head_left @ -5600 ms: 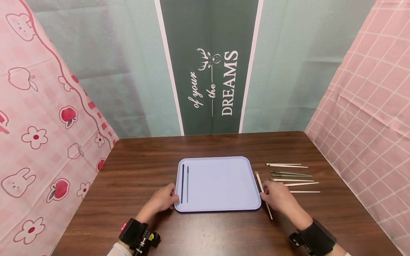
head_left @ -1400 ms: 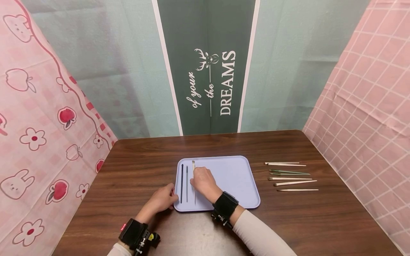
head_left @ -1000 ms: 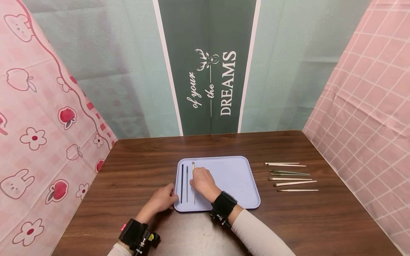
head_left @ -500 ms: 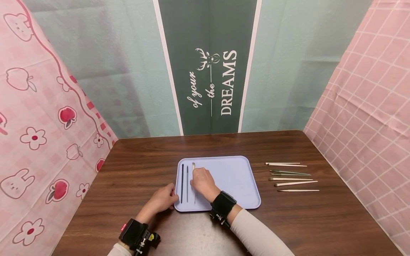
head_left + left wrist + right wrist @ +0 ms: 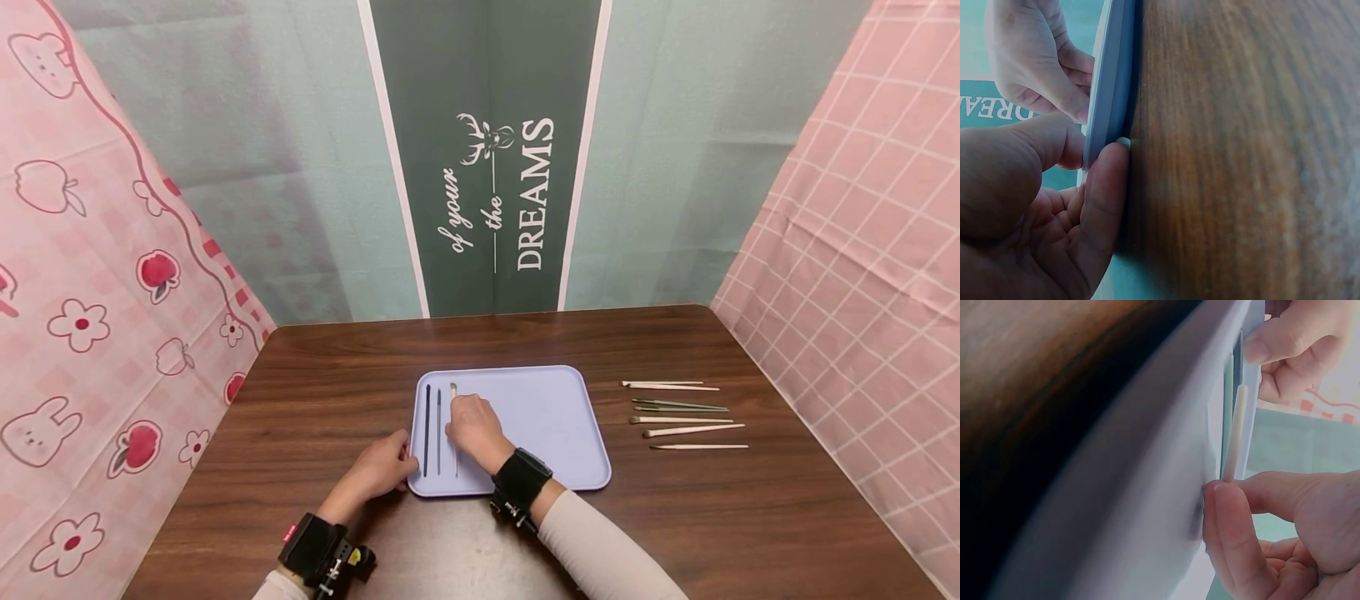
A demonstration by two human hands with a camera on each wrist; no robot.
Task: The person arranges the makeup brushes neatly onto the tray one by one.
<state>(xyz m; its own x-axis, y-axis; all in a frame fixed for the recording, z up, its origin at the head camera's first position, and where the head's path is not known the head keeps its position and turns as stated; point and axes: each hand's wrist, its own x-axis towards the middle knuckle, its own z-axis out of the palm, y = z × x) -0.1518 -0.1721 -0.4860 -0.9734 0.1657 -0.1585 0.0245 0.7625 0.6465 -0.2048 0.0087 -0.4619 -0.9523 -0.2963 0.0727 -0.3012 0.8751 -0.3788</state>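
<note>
My right hand [image 5: 477, 428] pinches a slender cream-handled brush [image 5: 453, 388] over the left part of the lilac tray [image 5: 532, 425]. Its brown bristle tip points to the far side and its thin handle end to the near side; the hand covers its middle. In the right wrist view, thumb and fingers grip the pale handle [image 5: 1238, 428] close to the tray. Left of it on the tray lie a grey-blue brush [image 5: 439, 433] and a black brush [image 5: 427, 429], roughly parallel. My left hand [image 5: 380, 463] grips the tray's left edge near its front corner, thumb above and a finger beneath.
Several brushes lie sideways on the brown wooden table [image 5: 315, 375] right of the tray: cream ones [image 5: 693, 430] and dark green ones [image 5: 678, 406]. A pink patterned cloth [image 5: 105, 350] hangs at the left, a pink checked one [image 5: 847, 250] at the right, a green curtain behind.
Since the oldest frame, my right hand has carried the cream brush from the tray's right side leftward onto the tray. Over the last second it has barely shifted. The left hand stays put.
</note>
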